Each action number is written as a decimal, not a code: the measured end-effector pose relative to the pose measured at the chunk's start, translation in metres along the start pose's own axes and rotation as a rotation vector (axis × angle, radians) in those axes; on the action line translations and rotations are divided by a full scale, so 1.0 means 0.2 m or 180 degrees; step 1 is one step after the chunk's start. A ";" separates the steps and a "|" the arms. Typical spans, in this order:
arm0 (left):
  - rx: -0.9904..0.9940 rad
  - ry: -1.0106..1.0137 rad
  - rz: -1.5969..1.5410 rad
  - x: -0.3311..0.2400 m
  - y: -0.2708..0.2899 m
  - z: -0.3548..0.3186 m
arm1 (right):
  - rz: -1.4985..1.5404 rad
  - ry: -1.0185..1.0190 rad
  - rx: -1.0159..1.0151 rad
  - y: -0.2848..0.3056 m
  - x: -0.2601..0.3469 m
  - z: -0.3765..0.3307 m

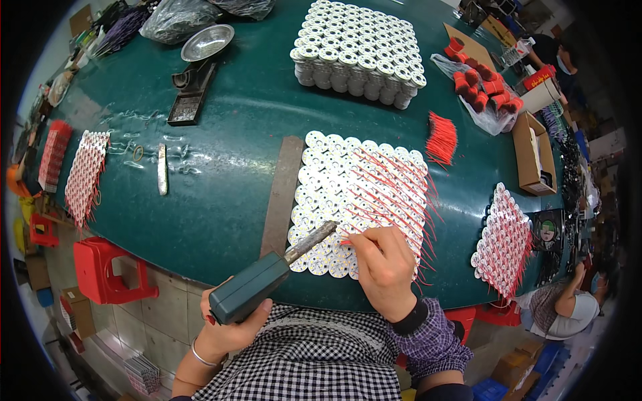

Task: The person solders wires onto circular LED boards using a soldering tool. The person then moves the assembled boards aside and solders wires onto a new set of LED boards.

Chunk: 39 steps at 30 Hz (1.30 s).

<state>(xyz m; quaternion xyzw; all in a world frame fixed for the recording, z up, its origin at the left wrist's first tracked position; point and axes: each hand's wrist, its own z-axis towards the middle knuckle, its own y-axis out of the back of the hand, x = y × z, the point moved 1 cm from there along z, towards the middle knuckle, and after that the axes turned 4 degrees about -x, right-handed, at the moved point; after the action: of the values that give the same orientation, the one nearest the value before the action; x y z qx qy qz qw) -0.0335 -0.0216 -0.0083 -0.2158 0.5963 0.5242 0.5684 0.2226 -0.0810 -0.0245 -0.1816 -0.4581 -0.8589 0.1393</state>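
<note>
So the sheet of round white boards lies right in front of the person, probably so both hands reach it easily. A flat metal bar runs along its left edge, I'd guess to hold the rows straight. Red wires lie across the right part of the sheet, and a loose bundle of red wires sits just beyond its right side, handy for the right hand I reckon

Left hand is curled round the green soldering iron, tip angled over the boards close to the other hand's fingertips. Right hand has thumb and finger pressed together over the lower boards, seemingly pinching a thin wire, but can't tell for sure
</note>
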 end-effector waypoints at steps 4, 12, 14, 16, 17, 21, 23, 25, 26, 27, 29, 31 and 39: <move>0.0033 -0.0068 0.0094 0.02 0.00 -0.02 | 0.0010 0.0018 -0.0067 0.04 0.02 -0.02; 0.0248 0.0368 -0.0288 -0.02 -0.01 -0.02 | -0.0082 -0.0041 0.0051 0.05 0.02 -0.08; 0.0285 0.0364 -0.0291 -0.02 -0.01 -0.02 | -0.0040 -0.0083 0.0076 0.05 0.02 -0.08; 0.0302 0.0363 -0.0280 -0.03 -0.01 -0.03 | -0.0026 -0.0069 0.0079 0.05 0.03 -0.08; 0.0279 0.0349 -0.0298 -0.04 -0.01 -0.03 | -0.0020 -0.0055 0.0079 0.05 0.03 -0.08; 0.0328 0.0319 -0.0342 -0.03 -0.02 -0.02 | -0.0046 -0.0093 0.0081 0.04 0.03 -0.08; 0.0401 0.0321 -0.0278 -0.03 -0.02 -0.02 | -0.0062 -0.0102 0.0097 0.04 0.03 -0.09; 0.0457 0.0328 -0.0196 -0.05 -0.02 -0.01 | -0.0055 -0.0108 0.0106 0.05 0.03 -0.09; 0.0454 0.0351 -0.0178 -0.06 -0.01 -0.01 | -0.0056 -0.0114 0.0117 0.05 0.03 -0.09; 0.0449 0.0372 -0.0162 -0.06 -0.01 -0.01 | -0.0052 -0.0112 0.0116 0.04 0.03 -0.09; 0.0463 0.0363 -0.0122 -0.06 0.00 -0.01 | -0.0061 -0.0092 0.0089 0.04 0.04 -0.08; 0.0496 0.0351 -0.0097 -0.05 -0.01 -0.01 | -0.0088 -0.0100 0.0087 0.04 0.03 -0.09; 0.0442 0.0336 -0.0121 -0.06 -0.01 -0.01 | -0.0069 -0.0123 0.0118 0.04 0.04 -0.09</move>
<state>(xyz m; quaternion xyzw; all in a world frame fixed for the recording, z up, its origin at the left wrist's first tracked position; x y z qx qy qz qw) -0.0303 -0.0271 0.0014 -0.2145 0.6561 0.4587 0.5596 0.2157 -0.1008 -0.0237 -0.1906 -0.4786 -0.8480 0.1244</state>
